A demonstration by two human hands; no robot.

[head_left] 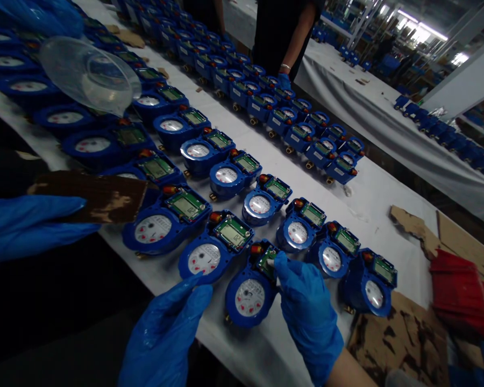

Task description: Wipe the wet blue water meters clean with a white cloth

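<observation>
I'm bent over the nearest water meter (249,296), which sits at the front edge of the desk (358,199) in a slanting row of identical blue meters, dials up and lids off. I think they are lined up this way so each green circuit board (265,258) lies bare and within reach from my side. My right hand (308,312) comes in from the right, thumb and forefinger pinched on the board's near corner, where a small pale bit shows; the rest of the hand arches above the dial, probably so it doesn't cover it. My left hand (165,336) lies open, fingers stretched and holding nothing. Its tips are just beside the meter's left flank and close to the neighbouring meter (210,252), though I cannot tell whether they touch either. It looks placed to steady the casing while the other hand works. At far left another gloved hand (28,226), not mine, holds a flat piece of cardboard (94,198) level over the row. A clear plastic bowl (89,74) is tipped above the meters farther back. A second row (266,105) runs along the far side, where a person in black (282,27) rests a gloved hand (284,80) on one. Torn cardboard scraps (399,338) and a red packet (460,293) lie to my right, away from the rows.
</observation>
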